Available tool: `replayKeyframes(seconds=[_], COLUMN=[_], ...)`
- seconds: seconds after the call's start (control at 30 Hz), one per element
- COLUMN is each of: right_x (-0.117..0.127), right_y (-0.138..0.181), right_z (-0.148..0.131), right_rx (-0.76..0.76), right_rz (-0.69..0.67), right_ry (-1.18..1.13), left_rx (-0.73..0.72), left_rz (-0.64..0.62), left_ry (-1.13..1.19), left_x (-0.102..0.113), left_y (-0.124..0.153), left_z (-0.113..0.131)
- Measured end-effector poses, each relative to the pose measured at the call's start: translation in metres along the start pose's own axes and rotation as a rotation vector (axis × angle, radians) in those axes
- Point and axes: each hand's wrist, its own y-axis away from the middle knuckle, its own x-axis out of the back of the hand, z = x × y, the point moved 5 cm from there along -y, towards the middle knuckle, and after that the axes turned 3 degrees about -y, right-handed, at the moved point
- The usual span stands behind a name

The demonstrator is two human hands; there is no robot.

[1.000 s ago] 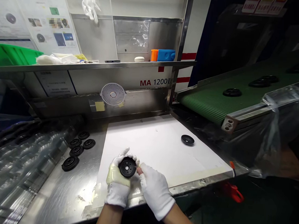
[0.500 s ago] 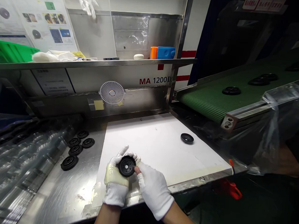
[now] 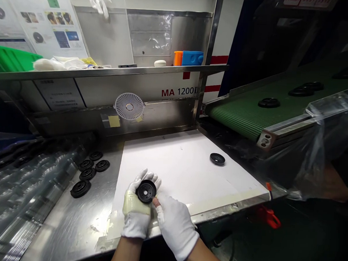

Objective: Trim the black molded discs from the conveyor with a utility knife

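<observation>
Gloves [image 3: 136, 226] of white cloth cover both hands above the front edge of the counter [image 3: 71, 226]. The left hand [image 3: 136, 206], palm up, is closed loosely round a black disc [image 3: 141, 190], its digits along the left and far rim; the disc's hollow face, with a pale centre hole, looks upward. The right hand [image 3: 174, 221] is curled, one bare fingertip at the disc's near right rim; whether it pinches a small tool there, I cannot tell. Beneath the disc, a white sheet [image 3: 172, 161] covers much of the counter, and a second disc [image 3: 217, 159] lies near the sheet's right edge. Five more discs [image 3: 87, 174] rest left of the sheet on bare metal, beside clear plastic trays [image 3: 41, 194] at the counter's left edge. Past the counter's far right corner, a green conveyor [image 3: 235, 116] carries further discs [image 3: 269, 103]. Above the back edge, a pale round fan [image 3: 129, 106] stands out below a metal shelf [image 3: 116, 71].
</observation>
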Motion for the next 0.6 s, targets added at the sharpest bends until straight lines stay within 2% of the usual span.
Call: replayKeyframes(seconds=[0.1, 0.37, 0.47, 0.6], right_x=[0.002, 0.000, -0.003, -0.004], right_y=[-0.001, 0.003, 0.005, 0.003], right_z=[0.006, -0.001, -0.005, -0.001], right_rx=[-0.003, -0.017, -0.035, -0.040], right_rz=[0.028, -0.010, -0.028, 0.010], right_ry=[-0.021, -0.065, -0.049, -0.034], left_rx=[0.108, -0.144, -0.143, -0.111], left_rz=[-0.030, 0.032, 0.074, 0.040], left_ry=[-0.025, 0.017, 0.049, 0.021], left_x=[0.001, -0.002, -0.004, -0.006], left_y=[0.000, 0.000, 0.003, 0.005], left_z=[-0.002, 0.000, 0.000, 0.003])
